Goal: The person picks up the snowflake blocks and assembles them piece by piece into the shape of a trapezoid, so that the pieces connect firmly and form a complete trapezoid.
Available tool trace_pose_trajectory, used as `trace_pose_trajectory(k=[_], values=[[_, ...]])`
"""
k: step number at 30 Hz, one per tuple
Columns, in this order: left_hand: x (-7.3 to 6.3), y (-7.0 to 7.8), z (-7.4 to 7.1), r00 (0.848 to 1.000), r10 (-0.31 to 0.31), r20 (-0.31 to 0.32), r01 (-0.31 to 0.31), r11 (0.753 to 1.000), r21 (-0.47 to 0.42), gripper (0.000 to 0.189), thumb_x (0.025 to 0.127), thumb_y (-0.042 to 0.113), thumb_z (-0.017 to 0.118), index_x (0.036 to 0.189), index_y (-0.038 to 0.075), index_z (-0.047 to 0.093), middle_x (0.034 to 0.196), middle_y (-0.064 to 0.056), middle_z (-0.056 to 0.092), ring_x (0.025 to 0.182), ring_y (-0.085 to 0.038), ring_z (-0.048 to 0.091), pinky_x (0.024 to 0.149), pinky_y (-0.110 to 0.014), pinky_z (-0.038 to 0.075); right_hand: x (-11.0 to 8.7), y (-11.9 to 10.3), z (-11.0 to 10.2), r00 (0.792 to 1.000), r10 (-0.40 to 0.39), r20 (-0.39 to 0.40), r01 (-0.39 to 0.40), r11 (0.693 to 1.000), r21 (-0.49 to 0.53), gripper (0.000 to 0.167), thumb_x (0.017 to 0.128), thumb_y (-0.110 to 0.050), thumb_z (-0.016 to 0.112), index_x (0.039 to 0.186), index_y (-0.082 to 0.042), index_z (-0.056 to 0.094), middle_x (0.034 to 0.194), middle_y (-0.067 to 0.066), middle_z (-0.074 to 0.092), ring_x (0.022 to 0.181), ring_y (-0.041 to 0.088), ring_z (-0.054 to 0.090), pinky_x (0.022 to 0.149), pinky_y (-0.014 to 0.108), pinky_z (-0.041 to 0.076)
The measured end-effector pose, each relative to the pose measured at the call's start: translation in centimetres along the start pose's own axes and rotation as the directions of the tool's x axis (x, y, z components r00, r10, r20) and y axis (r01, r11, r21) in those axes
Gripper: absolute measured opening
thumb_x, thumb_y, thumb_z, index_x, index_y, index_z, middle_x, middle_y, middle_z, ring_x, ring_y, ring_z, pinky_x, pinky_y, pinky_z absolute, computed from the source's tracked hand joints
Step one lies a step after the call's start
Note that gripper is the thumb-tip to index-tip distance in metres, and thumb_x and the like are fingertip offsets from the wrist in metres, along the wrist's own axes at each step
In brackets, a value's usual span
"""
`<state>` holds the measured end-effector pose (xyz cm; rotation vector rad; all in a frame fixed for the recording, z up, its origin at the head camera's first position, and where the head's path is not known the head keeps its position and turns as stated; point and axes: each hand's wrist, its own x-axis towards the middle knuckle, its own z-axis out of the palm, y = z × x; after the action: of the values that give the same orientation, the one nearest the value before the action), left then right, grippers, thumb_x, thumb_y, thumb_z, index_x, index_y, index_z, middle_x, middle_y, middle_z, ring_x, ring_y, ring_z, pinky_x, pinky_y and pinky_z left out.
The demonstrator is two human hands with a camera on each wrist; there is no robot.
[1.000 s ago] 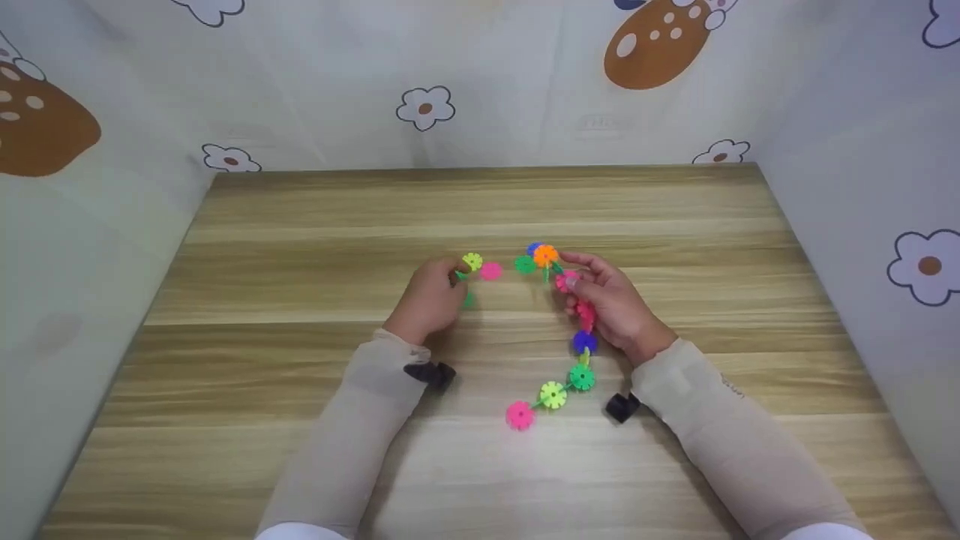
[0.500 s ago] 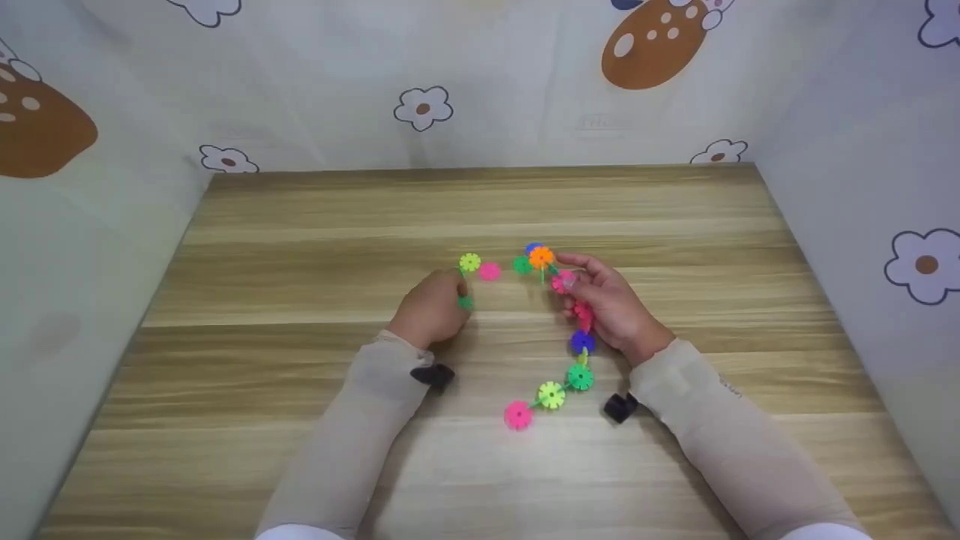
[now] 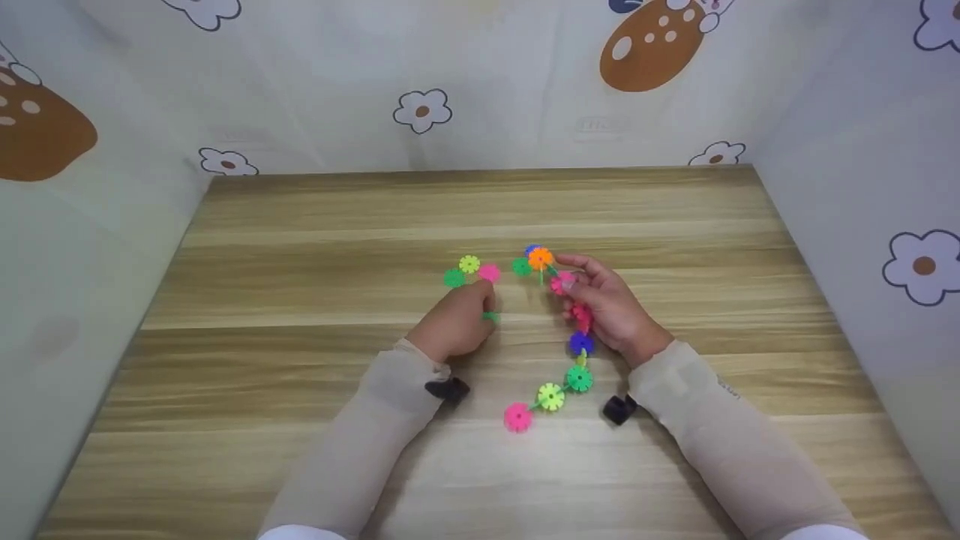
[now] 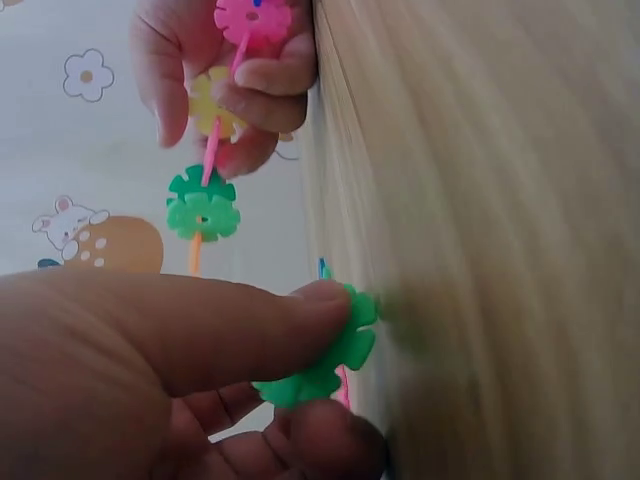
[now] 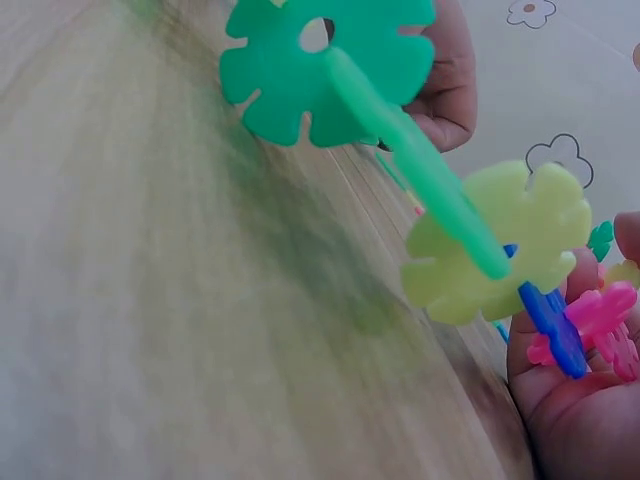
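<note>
- The right hand [image 3: 611,311] held the disc chain [image 3: 580,379]; the left hand [image 3: 454,322], at its nine o'clock, pinched a green disc [image 4: 356,343].
- Linking seemed underway; next likely called for aligning them.

The wooden table [image 3: 420,206] has a grain of light and darker brown stripes. Behind the table there is a pale wall [image 3: 315,82], which is printed with white flowers [image 3: 422,111] and a brown spotted shape [image 3: 651,49]; other printed walls [image 3: 45,300] stand at the table's left and right sides.

Head view downward, wrist views close.
</note>
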<state>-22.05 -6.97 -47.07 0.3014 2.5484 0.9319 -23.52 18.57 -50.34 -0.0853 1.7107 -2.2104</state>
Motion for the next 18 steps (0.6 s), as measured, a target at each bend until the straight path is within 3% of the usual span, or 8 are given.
trace_pose_trajectory(k=[5,11,18], values=[[0.3,0.5,0.6,0.997,0.063,-0.050,-0.070,0.985,-0.156,0.010,0.101,0.005,0.062,0.098,0.012,0.055,0.087,-0.004,0.055,0.078,-0.020,0.052,0.068,-0.032,0.044,0.1,0.0,0.0,1.000,0.007,0.003,-0.007,1.000,0.009,0.049,0.104,-0.001,0.060,0.150,-0.002,0.044,0.097,0.001,0.068,0.068,0.013,0.058,0.062,0.023,0.056],[0.9,1.4,1.4,0.987,0.104,-0.120,-0.141,0.919,-0.367,0.011,0.099,0.002,0.061,0.106,0.007,0.054,0.089,-0.003,0.056,0.074,-0.017,0.057,0.068,-0.029,0.047,0.1,0.0,0.1,1.000,0.008,0.010,-0.008,1.000,0.026,0.046,0.103,0.000,0.060,0.147,-0.002,0.047,0.096,0.001,0.068,0.065,0.012,0.058,0.059,0.024,0.055],[2.0,2.5,1.9,0.991,0.079,-0.112,-0.126,0.848,-0.515,0.052,0.096,-0.002,0.061,0.142,0.012,0.040,0.084,-0.004,0.057,0.068,-0.023,0.061,0.062,-0.027,0.052,0.0,0.1,0.1,1.000,-0.010,0.015,0.010,1.000,0.011,0.046,0.104,-0.001,0.059,0.149,0.000,0.046,0.095,0.001,0.066,0.065,0.012,0.059,0.063,0.024,0.057]])
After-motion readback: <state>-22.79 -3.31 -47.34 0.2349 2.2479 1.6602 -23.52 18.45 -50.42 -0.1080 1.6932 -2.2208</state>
